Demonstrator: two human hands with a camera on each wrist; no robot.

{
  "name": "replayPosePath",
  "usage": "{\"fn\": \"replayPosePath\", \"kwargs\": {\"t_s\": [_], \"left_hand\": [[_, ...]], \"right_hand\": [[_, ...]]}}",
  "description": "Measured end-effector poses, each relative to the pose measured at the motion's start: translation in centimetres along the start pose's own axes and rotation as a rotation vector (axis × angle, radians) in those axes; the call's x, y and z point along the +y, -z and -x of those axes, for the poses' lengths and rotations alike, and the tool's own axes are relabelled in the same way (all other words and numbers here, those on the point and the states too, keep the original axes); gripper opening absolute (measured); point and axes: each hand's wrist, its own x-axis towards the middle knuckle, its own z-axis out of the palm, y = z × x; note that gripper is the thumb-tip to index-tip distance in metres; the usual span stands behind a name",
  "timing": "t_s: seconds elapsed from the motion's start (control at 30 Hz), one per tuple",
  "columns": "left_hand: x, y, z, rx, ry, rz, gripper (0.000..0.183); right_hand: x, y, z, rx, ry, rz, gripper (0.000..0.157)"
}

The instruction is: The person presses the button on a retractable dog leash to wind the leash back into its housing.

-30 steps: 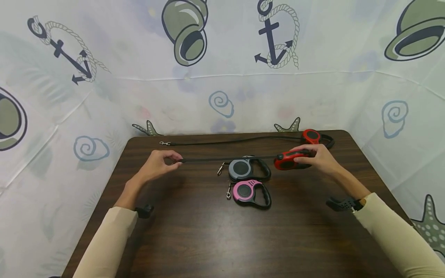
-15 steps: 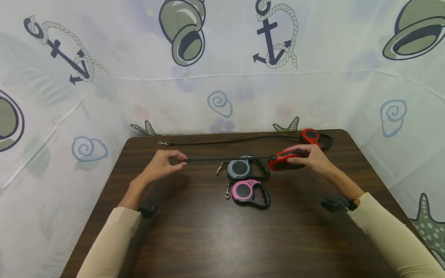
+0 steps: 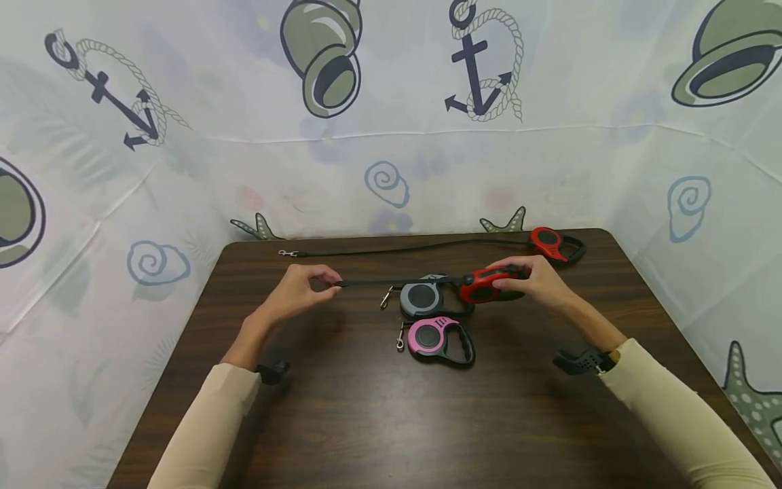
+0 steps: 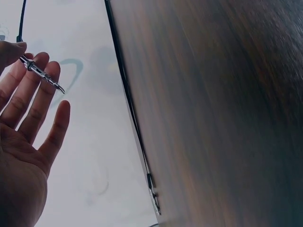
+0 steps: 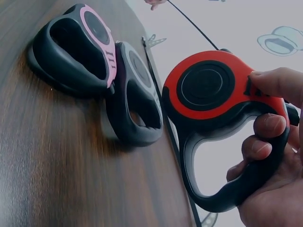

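In the head view my right hand (image 3: 542, 280) holds a red and black retractable dog leash (image 3: 480, 286) above the table. Its fingers wrap the black handle and the thumb lies on the red casing by the buttons, as the right wrist view shows. A black cord (image 3: 391, 281) runs taut from the casing to my left hand (image 3: 299, 293). There, thumb and fingertips pinch the cord's end by its metal snap clip (image 4: 43, 75), while the other fingers are spread. Below the cord lie a grey retractable leash (image 3: 421, 296) and a pink one (image 3: 427, 335).
At the back of the brown table (image 3: 391, 421), another red retractable leash (image 3: 546, 238) lies with its cord (image 3: 391, 248) drawn out leftward to a metal clip (image 3: 287, 253). A printed white cloth (image 3: 256, 176) hangs behind and beside the table.
Both hands have moved toward each other: the left to the right, the right to the left with the red leash. The stretch of cord between them has grown shorter.
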Motion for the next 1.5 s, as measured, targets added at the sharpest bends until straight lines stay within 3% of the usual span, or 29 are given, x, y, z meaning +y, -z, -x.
{"fn": "replayPosePath", "kwargs": {"t_s": [0.4, 1.13, 1.5], "left_hand": [[0.6, -1.2, -0.7, -0.005, -0.014, 0.019, 0.013], [1.7, -3.0, -1.9, 0.030, -0.081, 0.055, 0.012], [2.1, -3.5, -2.1, 0.023, -0.059, 0.079, 0.011]], "right_hand": [[-0.1, -1.3, -0.6, -0.021, 0.033, -0.037, 0.036], [-1.0, -3.9, -1.6, -0.019, 0.001, -0.107, 0.037], [-1.3, -5.3, -1.9, -0.027, 0.001, -0.162, 0.038]]}}
